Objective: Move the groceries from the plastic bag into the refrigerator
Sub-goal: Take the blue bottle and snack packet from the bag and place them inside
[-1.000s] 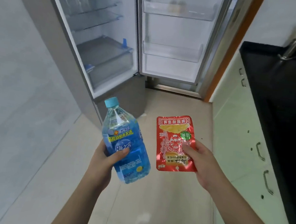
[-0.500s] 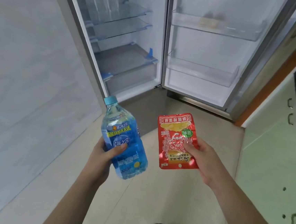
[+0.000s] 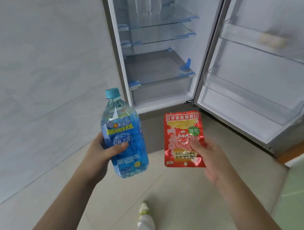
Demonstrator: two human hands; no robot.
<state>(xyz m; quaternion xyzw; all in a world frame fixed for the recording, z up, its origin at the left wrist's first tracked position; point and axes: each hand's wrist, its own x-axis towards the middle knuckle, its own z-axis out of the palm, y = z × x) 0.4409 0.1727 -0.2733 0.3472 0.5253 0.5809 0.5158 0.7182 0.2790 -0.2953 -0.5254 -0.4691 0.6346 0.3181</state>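
Refrigerator (image 3: pixel 152 63) stands open beyond both my hands, glass shelves (image 3: pixel 156 20) bare but for clear bottles (image 3: pixel 149 1) at the top; its door (image 3: pixel 262 79) swings out past my right hand (image 3: pixel 210 161). Nothing blocks the way. My left hand (image 3: pixel 103 151) wraps around a blue bottle (image 3: pixel 123 134), tilted. My right pinches a red snack pouch (image 3: pixel 182 136), thumb on its front.

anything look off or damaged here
Nothing damaged or spilled. The bottle in the left hand is capped and tilted, the red pouch in the right hand is held upside down, and blue tape tabs sit on the fridge shelves.
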